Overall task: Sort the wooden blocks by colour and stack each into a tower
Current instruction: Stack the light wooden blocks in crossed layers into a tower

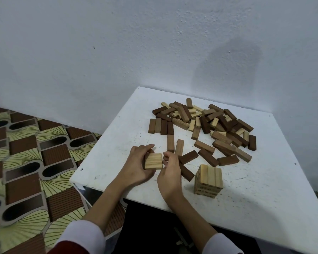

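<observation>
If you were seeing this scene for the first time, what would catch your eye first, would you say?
Probably the two hands near the table's front left, the left hand and right hand, pressing a small set of pale blocks between them. Next, the finished-looking pale tower to their right, and the jumbled pile of mixed blocks behind.

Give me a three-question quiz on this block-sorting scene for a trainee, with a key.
1. True or false: the light tower stands on the table to the right of both hands.
2. Multiple choice: What do the left hand and right hand hold between them? A) one dark block B) a row of light blocks C) nothing
3. Fill in: The loose pile of mixed blocks lies toward the table's ____ edge, by the wall.

Key: 1 true; 2 B; 3 far
</observation>
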